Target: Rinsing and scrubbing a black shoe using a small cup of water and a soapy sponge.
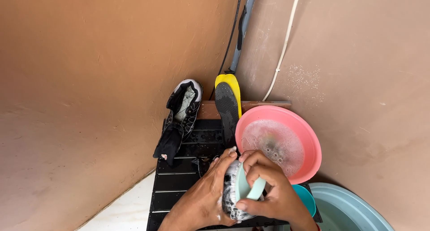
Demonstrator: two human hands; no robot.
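Head view, looking down into a corner between two brown walls. I see the left hand wrapped around a soapy shoe, fingers curled over its far end and clamped on it. The right hand is closed on a pale green scrubbing brush, which presses against the shoe's right flank. The two hands sit together, touching across the shoe.

The shoe lies at the near centre of the scene, above a black slatted platform and just near of the pink basin. Its long axis runs roughly near-to-far, tilted slightly; which end is the toe I cannot tell, since both hands cover most of it. The visible part is dark with light patches and coated in white foam.

The pink basin, right of centre, holds sudsy grey water. A small teal bowl lies near of it, partly behind the right wrist, and a large pale blue tub fills the near right corner.

On the far part of the platform a second shoe, black with a grey-white lining and an open tongue, leans toe-up toward the left wall. Just right of it a black insole stands on end against a yellow insole. A grey pipe, a black cable and a white cable run up the corner.
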